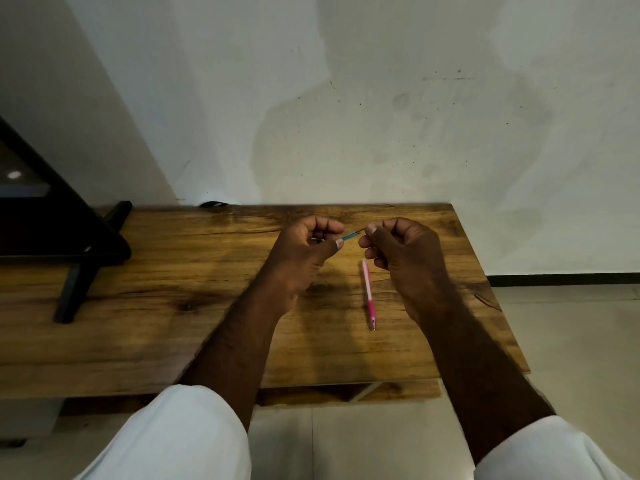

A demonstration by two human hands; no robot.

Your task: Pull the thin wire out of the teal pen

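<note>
Both hands hover above a wooden table [173, 306], a thick slab with strong amber grain, dark knots and a glossy finish. The left hand [304, 251] is curled, its thumb and forefinger pinching one end of a thin refill [350, 234]: a slim, straight teal tube with a darker tip pointing toward 2 o'clock. The right hand [398, 251], also curled, pinches that far tip between thumb and forefinger, so the refill bridges the small gap between the two hands. At 6 o'clock from the refill, a pink pen [368, 294] lies flat on the wood between the wrists, a slender plastic barrel, pale at the far end, with a deeper pink grip and a small tip nearest the person. At 9 o'clock, a black angular stand [76, 258] with a matte leg rests on the table. White sleeves [180, 441] cover the upper forearms.
</note>
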